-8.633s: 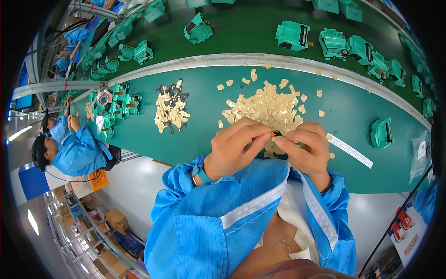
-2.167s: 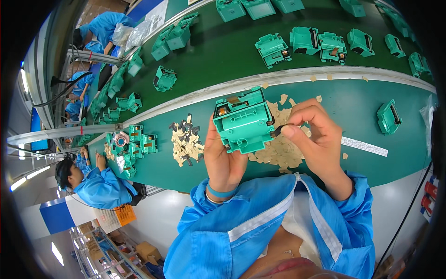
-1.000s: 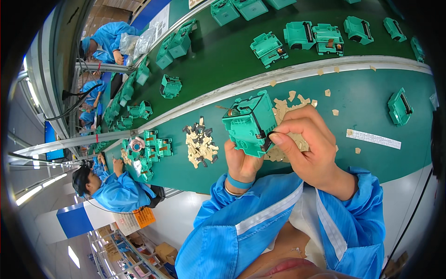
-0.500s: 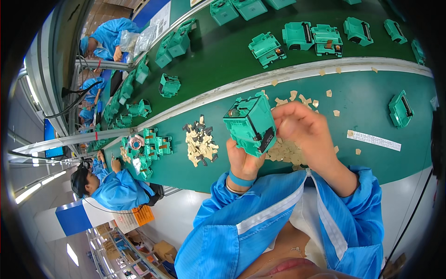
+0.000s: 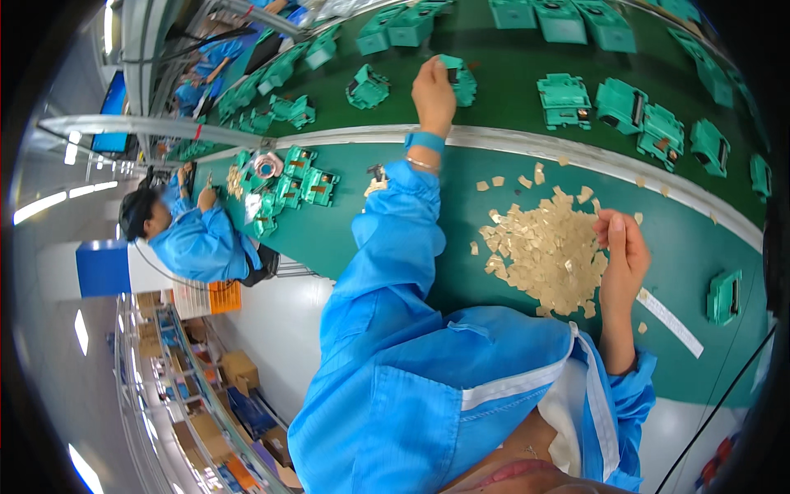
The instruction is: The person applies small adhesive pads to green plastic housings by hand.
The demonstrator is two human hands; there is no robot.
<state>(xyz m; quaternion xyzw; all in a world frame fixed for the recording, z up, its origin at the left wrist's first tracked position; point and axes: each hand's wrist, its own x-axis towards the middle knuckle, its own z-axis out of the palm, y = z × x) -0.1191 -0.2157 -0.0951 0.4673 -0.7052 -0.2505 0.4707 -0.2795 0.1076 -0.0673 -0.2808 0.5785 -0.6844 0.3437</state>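
Observation:
My left hand (image 5: 434, 97) reaches far over the dark green belt, its fingers closed at the left side of a green plastic housing (image 5: 462, 81). The hand hides part of that housing. My right hand (image 5: 625, 257) is low at the right edge of a heap of small beige pieces (image 5: 543, 251). Its thumb and fingertips are pressed together; whether a piece is between them cannot be made out. A few loose beige pieces lie around the heap.
More green housings (image 5: 564, 100) stand along the belt, behind a pale metal rail (image 5: 527, 140). A single housing (image 5: 724, 296) and a white printed strip (image 5: 671, 321) lie at the right. Further left are grouped housings (image 5: 317, 188), a pink-white roll (image 5: 267, 165) and a seated co-worker (image 5: 197, 239).
My left hand has carried the housing from in front of me up and away onto the belt. My right hand has left the housing and come down beside the beige heap. The view has shifted.

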